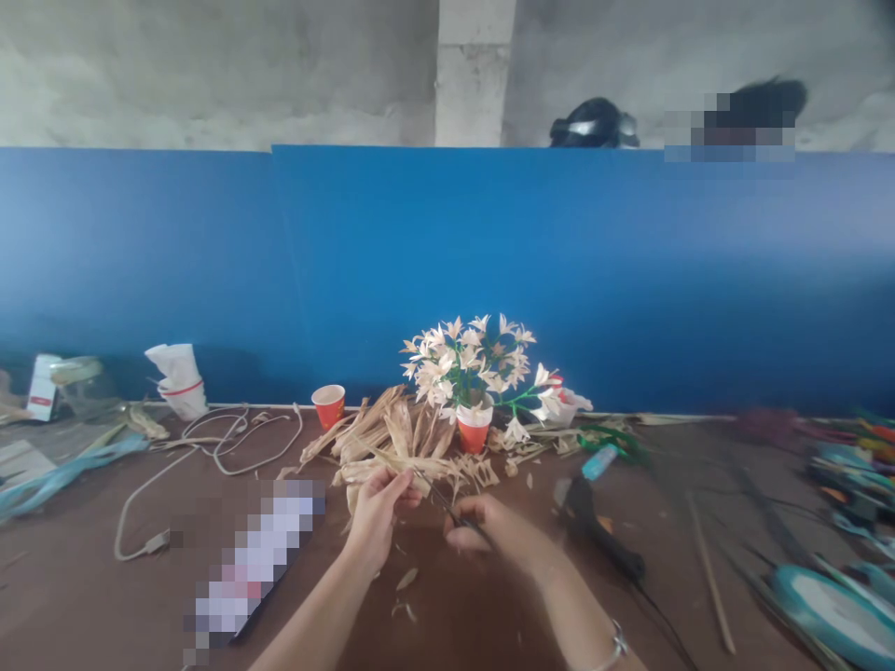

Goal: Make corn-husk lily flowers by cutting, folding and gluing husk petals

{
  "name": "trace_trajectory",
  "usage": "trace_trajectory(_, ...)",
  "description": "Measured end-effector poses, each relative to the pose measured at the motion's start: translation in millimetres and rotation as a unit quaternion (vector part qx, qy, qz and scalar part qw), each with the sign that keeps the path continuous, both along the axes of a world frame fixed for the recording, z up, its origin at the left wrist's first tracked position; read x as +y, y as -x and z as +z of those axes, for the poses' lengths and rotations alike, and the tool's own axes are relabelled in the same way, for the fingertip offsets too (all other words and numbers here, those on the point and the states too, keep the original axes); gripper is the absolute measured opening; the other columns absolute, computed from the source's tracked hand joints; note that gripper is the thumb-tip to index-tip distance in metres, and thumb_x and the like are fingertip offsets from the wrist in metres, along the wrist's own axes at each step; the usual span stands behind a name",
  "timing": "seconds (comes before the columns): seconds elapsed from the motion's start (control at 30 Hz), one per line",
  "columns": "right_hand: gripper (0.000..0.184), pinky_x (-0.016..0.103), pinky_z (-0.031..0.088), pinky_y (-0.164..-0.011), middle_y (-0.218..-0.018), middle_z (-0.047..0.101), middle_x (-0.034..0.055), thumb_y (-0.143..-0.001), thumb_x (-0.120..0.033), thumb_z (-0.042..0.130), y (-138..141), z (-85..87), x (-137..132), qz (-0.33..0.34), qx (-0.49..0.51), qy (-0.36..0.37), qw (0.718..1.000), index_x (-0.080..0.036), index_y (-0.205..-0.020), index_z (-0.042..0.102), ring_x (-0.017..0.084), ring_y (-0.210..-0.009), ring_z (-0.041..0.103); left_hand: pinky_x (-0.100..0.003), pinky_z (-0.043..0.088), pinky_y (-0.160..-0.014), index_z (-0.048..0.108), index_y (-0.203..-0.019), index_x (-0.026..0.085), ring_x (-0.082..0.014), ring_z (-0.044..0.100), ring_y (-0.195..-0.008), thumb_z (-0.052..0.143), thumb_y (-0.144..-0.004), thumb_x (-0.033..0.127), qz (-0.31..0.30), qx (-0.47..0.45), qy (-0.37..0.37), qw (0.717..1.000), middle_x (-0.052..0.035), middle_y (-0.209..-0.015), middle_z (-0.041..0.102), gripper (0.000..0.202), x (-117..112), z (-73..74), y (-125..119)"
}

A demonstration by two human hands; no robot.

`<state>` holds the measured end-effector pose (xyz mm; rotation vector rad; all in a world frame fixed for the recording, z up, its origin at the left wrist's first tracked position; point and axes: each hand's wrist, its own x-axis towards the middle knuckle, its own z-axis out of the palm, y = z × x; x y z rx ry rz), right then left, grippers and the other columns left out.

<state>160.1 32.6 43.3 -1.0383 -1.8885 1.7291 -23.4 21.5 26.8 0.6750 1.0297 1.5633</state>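
Note:
My left hand [378,503] is closed, its thumb and fingers pinching a pale strip of dried husk [390,459]. In my right hand [489,527] is a pair of dark scissors [440,498], with the blades pointing up and left toward the strip. Whether the blades touch it is too small to tell. Just behind both hands lies a pile of dried husks [398,419]. A red and white paper cup [474,436] beside the pile holds cream husk flowers [465,359] on green stems.
A black glue gun [594,531] lies to the right, near a thin stick [709,573] and a teal ribbon spool [835,610]. On the left are a pixelated phone [258,564], a white cable [132,499] and another red cup [328,406]. A blue partition [350,270] stands behind.

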Motion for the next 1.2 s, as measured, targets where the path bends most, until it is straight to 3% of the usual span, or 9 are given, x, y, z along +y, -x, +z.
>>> trace_trajectory(0.37, 0.019, 0.016, 0.029, -0.037, -0.047, 0.047, -0.0062, -0.069, -0.032, 0.06, 5.7, 10.5, -6.9, -0.029, -0.024, -0.013, 0.999, -0.014, -0.073, 0.059, 0.005, -0.038, 0.04, -0.015, 0.049, -0.047, 0.057, -0.057, 0.012, -0.0088, 0.06, -0.049, 0.077, -0.058, 0.028, 0.008, -0.001, -0.007, 1.0, -0.0001, -0.051, 0.064, 0.026, -1.2, -0.7, -2.8)
trace_trajectory(0.63, 0.016, 0.016, 0.028, -0.037, -0.045, 0.045, -0.0065, -0.069, -0.029, 0.059, 8.1, 8.6, -5.9, -0.05, -0.041, -0.021, 0.998, -0.013, -0.072, 0.059, 0.005, -0.037, 0.038, -0.015, 0.051, -0.049, 0.063, -0.063, 0.011, -0.0101, 0.062, -0.051, 0.077, -0.058, 0.027, 0.008, -0.02, 0.005, 1.0, -0.0019, -0.055, 0.066, 0.022, -0.2, -3.3, -1.7)
trace_trajectory(1.2, 0.015, 0.016, 0.025, -0.036, -0.045, 0.04, -0.0069, -0.069, -0.028, 0.059, 7.2, 15.2, -8.6, -0.03, -0.042, -0.024, 0.998, -0.013, -0.069, 0.059, 0.004, -0.038, 0.036, -0.015, 0.05, -0.048, 0.066, -0.064, 0.01, -0.0108, 0.062, -0.05, 0.074, -0.061, 0.033, -0.02, 0.03, 0.017, 0.999, -0.0049, -0.056, 0.068, 0.024, 2.5, -3.9, 4.8)
